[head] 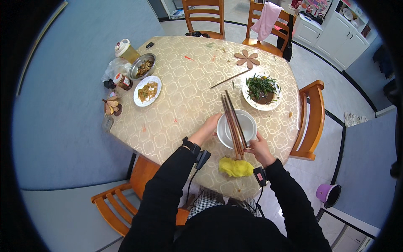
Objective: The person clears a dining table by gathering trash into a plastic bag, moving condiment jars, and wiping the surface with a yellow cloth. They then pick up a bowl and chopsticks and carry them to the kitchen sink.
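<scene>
A white bowl (223,134) sits between my two hands near the table's front, with several wooden chopsticks (233,124) lying across its rim. My left hand (207,127) grips the bowl's left side. On the right side, my right hand (260,148) holds the bowl's rim, its fingers close to the lower part of the chopsticks. A crumpled yellow cloth (236,167) lies just in front of my body, below the bowl. Beyond my right hand stands a white plate (252,102) of chopped green stalks in brown sauce.
A single chopstick (230,78) and a flower-shaped wooden trivet (247,59) lie farther back. At the left stand a plate of shredded food (148,91), a metal bowl (151,60), a jar (123,81) and a pitcher (127,52). Wooden chairs (310,121) surround the table (189,110).
</scene>
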A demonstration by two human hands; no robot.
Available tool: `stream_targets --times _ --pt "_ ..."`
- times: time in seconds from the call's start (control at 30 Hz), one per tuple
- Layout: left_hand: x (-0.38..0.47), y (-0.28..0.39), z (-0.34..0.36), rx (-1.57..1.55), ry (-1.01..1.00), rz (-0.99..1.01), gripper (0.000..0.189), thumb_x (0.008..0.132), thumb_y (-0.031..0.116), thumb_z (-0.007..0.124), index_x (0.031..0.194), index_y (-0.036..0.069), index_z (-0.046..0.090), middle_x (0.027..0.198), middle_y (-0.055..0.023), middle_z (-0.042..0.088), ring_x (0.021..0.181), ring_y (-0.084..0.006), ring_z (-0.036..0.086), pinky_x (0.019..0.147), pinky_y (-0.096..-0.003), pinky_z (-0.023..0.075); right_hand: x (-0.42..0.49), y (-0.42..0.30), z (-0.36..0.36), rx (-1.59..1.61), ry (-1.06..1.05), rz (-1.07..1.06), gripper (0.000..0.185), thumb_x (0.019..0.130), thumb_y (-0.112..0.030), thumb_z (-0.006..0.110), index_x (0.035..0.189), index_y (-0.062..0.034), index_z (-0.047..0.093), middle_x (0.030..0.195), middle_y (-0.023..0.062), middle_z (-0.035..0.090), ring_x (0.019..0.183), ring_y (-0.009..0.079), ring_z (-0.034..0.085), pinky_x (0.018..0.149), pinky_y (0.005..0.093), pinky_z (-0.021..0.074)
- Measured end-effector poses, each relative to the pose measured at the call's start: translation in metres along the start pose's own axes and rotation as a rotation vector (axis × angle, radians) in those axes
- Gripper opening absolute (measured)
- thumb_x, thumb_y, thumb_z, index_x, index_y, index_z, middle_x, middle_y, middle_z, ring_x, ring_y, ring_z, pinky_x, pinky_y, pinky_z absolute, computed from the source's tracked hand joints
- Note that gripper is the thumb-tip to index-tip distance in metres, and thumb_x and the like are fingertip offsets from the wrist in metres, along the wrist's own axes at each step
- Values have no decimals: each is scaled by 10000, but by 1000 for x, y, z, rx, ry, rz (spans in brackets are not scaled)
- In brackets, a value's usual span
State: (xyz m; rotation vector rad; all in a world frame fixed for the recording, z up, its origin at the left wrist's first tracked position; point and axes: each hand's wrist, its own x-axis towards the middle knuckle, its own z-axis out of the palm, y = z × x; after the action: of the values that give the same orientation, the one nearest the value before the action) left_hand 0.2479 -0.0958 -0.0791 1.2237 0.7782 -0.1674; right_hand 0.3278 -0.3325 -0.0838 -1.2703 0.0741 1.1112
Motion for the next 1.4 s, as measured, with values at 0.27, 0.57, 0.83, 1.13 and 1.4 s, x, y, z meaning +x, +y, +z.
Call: stream_targets --times 0.27,0.57,0.83,1.13,1.4 --pt "97 51 -37 601 203 338 299 900 294 539 1025 25 574 1004 -113 628 894 -217 603 724 -338 489 10 12 -13 59 188 -45 615 852 49 422 1416 -164 303 988 75 612 758 138 617 569 286 564" --pt "196 76 -44 1186 434 798 241 799 141 609 1027 71 576 994 -134 582 958 -330 546 808 -412 464 10 12 -10 46 274 -17 562 877 13 453 1407 -115 318 984 80 629 777 131 635 551 259 550" --pt "201 86 -65 1266 298 492 176 835 108 552 996 48 593 965 -153 603 939 -330 571 806 -422 462 11 4 -9 -84 316 23 574 882 -20 469 1419 -139 305 973 81 618 773 120 604 562 239 527" --pt "73 86 -79 1074 64 1039 127 814 8 549 930 33 593 917 -119 591 861 -324 568 769 -393 454 10 -12 -8 -721 814 -498 438 877 -97 526 1299 -22 434 1101 174 576 1011 320 557 855 373 474" --pt "21 91 -4 1244 -250 1454 178 769 82 511 922 96 603 903 -29 574 900 -203 558 827 -328 408 -45 -66 57 -1223 422 -718 430 844 -203 613 1237 -66 504 1124 160 583 1050 321 543 923 406 397"
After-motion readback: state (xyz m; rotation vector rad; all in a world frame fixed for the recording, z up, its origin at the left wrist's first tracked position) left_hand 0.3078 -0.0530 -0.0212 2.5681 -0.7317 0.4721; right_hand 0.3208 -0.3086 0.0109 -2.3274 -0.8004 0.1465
